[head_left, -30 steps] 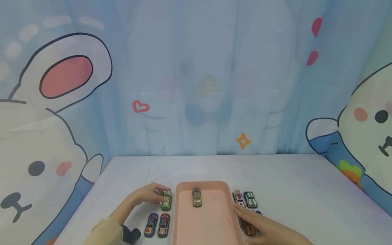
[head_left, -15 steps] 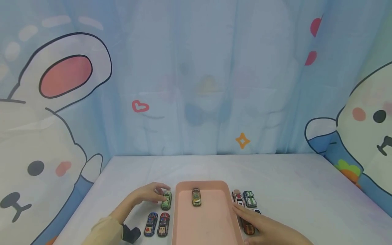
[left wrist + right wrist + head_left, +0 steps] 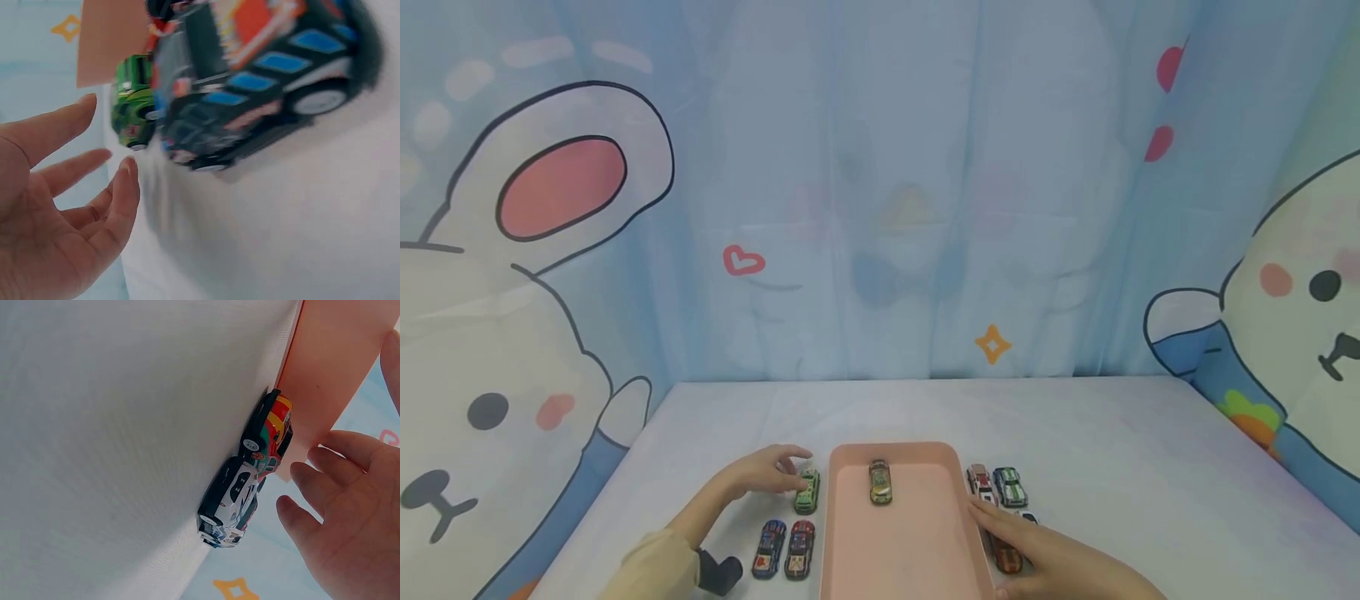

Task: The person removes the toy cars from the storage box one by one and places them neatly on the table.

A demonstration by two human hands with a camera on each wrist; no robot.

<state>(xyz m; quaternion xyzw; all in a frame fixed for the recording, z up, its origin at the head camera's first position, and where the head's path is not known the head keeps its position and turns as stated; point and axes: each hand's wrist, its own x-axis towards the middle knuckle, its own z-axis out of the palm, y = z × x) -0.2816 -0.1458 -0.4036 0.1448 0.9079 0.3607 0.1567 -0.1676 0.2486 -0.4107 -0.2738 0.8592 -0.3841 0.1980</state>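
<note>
In the head view a pink tray (image 3: 910, 558) holds one gold toy car (image 3: 880, 483) near its far end. My left hand (image 3: 767, 471) is over a green toy car (image 3: 807, 492) just left of the tray. The left wrist view has that hand (image 3: 69, 206) with its fingers spread, nothing between them, beside the green toy car (image 3: 133, 103). At the tray's right side, my right hand (image 3: 1045, 546) has its fingertips by the rim. Relaxed fingers of the right hand (image 3: 356, 487) appear in the right wrist view; whether they touch the tray is unclear.
A blue toy car (image 3: 769, 550) and a dark red-nosed toy car (image 3: 801, 550) stand nearer me on the left. Right of the tray are a white-and-red car (image 3: 981, 483), a green-striped white car (image 3: 1011, 487) and an orange-brown car (image 3: 1006, 557), with another mostly hidden by my hand.
My left fingertips have drawn back very slightly from the green toy car. The right hand, the tray and the cars look unmoved; the head view has shifted a little.
</note>
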